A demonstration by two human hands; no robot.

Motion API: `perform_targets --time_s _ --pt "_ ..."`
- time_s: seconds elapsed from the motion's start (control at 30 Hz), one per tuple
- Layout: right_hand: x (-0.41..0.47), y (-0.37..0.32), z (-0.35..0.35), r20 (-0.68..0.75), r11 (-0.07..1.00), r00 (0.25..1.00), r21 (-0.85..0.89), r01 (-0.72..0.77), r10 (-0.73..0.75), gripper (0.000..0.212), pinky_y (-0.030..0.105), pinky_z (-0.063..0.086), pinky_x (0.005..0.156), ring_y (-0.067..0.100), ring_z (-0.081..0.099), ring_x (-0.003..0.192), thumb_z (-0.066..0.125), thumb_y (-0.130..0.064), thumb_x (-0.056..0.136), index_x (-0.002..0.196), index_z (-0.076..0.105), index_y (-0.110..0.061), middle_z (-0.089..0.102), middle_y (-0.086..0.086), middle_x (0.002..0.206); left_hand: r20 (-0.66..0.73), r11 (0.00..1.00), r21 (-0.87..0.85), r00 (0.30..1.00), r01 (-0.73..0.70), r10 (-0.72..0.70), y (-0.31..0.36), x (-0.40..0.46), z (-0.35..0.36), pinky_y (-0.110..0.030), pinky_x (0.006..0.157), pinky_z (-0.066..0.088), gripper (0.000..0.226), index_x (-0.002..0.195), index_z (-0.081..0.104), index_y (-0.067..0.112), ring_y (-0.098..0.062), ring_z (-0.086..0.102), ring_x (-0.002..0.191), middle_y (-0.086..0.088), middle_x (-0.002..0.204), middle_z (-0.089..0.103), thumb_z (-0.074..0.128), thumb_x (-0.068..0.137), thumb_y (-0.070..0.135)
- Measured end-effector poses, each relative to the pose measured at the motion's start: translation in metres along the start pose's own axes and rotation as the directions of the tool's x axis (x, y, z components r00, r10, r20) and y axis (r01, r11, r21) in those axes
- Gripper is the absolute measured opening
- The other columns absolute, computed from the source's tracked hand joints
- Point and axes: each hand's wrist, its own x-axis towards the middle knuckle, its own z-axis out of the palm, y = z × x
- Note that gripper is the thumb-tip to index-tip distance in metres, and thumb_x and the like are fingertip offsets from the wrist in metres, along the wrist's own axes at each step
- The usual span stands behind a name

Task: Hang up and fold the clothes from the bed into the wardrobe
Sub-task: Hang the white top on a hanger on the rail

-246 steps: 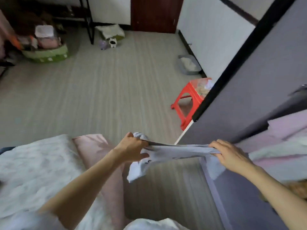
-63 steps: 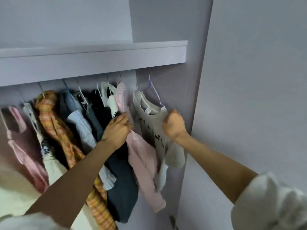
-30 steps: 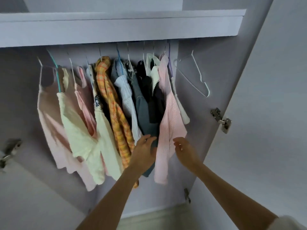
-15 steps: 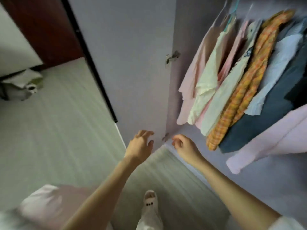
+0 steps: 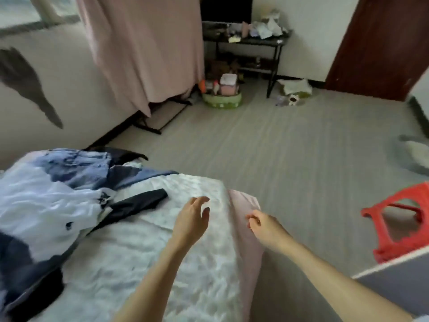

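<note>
Head view, angled down, near bed (image 5: pixel 130 259), facing floor (image 5: pixel 290 154)

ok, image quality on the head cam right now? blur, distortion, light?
Head view: motion blur smears the whole frame, worst at the edges, such as the clothes pile and the red stool; wide-angle bending curves the floor lines and wall base; soft, even daylight, no glare or hard shadows; both hands, left and right, are soft-edged but readable.
</note>
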Motion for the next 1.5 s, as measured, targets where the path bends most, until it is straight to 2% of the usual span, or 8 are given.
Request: perform_targets --time_s 0.43,0.83,0.93,1.0,1.13,1.27,1.4,1.5 --pt "0.141 -0.217 0.233 0.515 0.934 0.802 -0.005 0.357 -0.304 0.023 0.030 0.047 0.068 0.017 0.060 0.081 0.034 -0.022 0.096 0.110 0.053 -0.026 0.060 -0.006 0.091 -0.172 0.731 0.136 0.742 0.669 -0.648 -0.285 -0.031 -0.125 -0.041 0.097 0.040 0.046 0.137 0.040 0.011 -0.030 0.042 0.121 -0.011 0.136 0.040 0.040 0.091 0.009" --pt "0.203 -0.161 0.277 0.539 0.995 0.840 -0.022 0.095 -0.068 0.029 0.025 0.048 0.066 0.021 0.063 0.087 0.031 -0.023 0.096 0.116 0.052 -0.027 0.059 -0.011 0.093 -0.111 0.536 0.665 0.778 0.520 -0.618 -0.424 0.058 -0.113 -0.050 0.109 0.018 0.069 0.146 0.015 0.024 -0.035 -0.005 0.141 -0.011 0.155 0.001 0.052 0.087 0.025" --pt "0.219 -0.152 0.282 0.519 0.998 0.854 -0.009 0.055 -0.042 0.029 0.017 0.043 0.058 0.009 0.060 0.084 0.032 -0.023 0.096 0.117 0.052 -0.028 0.057 -0.015 0.094 -0.146 0.341 0.803 0.716 0.489 -0.683 -0.453 0.083 -0.124 -0.061 0.110 -0.002 0.084 0.148 -0.004 0.029 -0.038 -0.020 0.139 -0.013 0.154 -0.018 0.054 0.086 0.028" --pt "0.224 -0.147 0.283 0.508 0.999 0.861 0.003 0.033 -0.030 0.029 0.016 0.041 0.057 0.006 0.059 0.084 0.032 -0.023 0.096 0.116 0.053 -0.028 0.057 -0.015 0.094 -0.192 0.216 0.819 0.609 0.531 -0.770 -0.469 0.091 -0.134 -0.062 0.109 -0.001 0.069 0.147 0.011 0.026 -0.039 -0.012 0.141 -0.016 0.155 -0.005 0.047 0.089 0.021" --pt "0.232 -0.136 0.280 0.492 1.000 0.871 0.007 -0.019 0.013 0.026 0.030 0.052 0.071 0.019 0.063 0.084 0.033 -0.021 0.096 0.111 0.053 -0.027 0.059 -0.011 0.096 -0.190 0.413 0.545 0.587 0.730 -0.787 -0.480 0.093 -0.121 -0.043 0.088 0.035 0.025 0.112 0.051 0.008 -0.038 0.051 0.108 -0.020 0.113 0.060 0.043 0.088 0.008" --pt "0.233 -0.128 0.273 0.493 0.964 0.858 0.125 -0.237 0.147 0.034 0.033 0.051 0.083 0.010 0.059 0.093 0.041 -0.034 0.097 0.128 0.048 -0.021 0.059 -0.007 0.108 -0.131 0.700 -0.208 0.690 0.683 -0.712 -0.400 0.088 -0.064 -0.034 0.065 0.032 0.018 0.093 0.053 0.006 -0.031 0.057 0.082 -0.018 0.085 0.062 0.041 0.088 0.017" --pt "0.239 -0.130 0.267 0.706 0.625 0.635 0.350 -0.698 0.314 0.068 0.036 0.054 0.072 0.026 0.055 0.113 0.055 -0.053 0.086 0.142 0.029 -0.024 0.044 0.006 0.138 0.135 0.732 -0.539 0.901 0.416 -0.412 -0.288 0.066 -0.006 -0.029 0.058 0.034 0.018 0.070 0.053 0.021 -0.002 0.046 0.060 0.010 0.062 0.051 0.044 0.079 0.034" --pt "0.227 -0.116 0.254 0.657 0.708 0.638 0.218 -0.671 0.402 0.024 0.027 0.048 0.057 0.022 0.061 0.076 0.064 -0.022 0.086 0.103 0.055 -0.007 0.059 0.011 0.092 0.269 0.687 -0.609 0.918 0.397 -0.291 -0.231 0.047 0.021 -0.028 0.061 0.036 0.024 0.071 0.057 0.013 -0.005 0.042 0.061 0.007 0.062 0.049 0.047 0.076 0.034"
